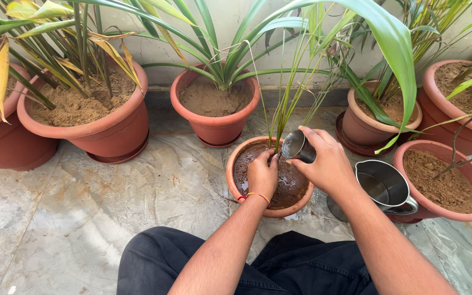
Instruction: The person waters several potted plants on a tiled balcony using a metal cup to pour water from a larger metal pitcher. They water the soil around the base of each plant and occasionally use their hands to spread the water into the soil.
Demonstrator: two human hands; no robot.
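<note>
Seven terracotta pots stand on the marble floor (83, 186) against a pale wall, and the small pot with wet, dark soil (271, 183) sits at the front, nearest the person's knees. Behind it and to its left is the largest pot (91, 117) with yellowing leaves; straight behind it is a pot of dry soil with long green leaves (214, 109). Just right of the small pot stands a steel jug (386, 188), and beyond the jug another pot of dry brown soil (443, 183). Over the small pot's far rim, the right hand (329, 164) has its fingers clamped around a tilted steel cup (296, 146). The left hand (262, 173) rests on the wet soil, fingers curled together at the thin seedling's base (274, 143).
</note>
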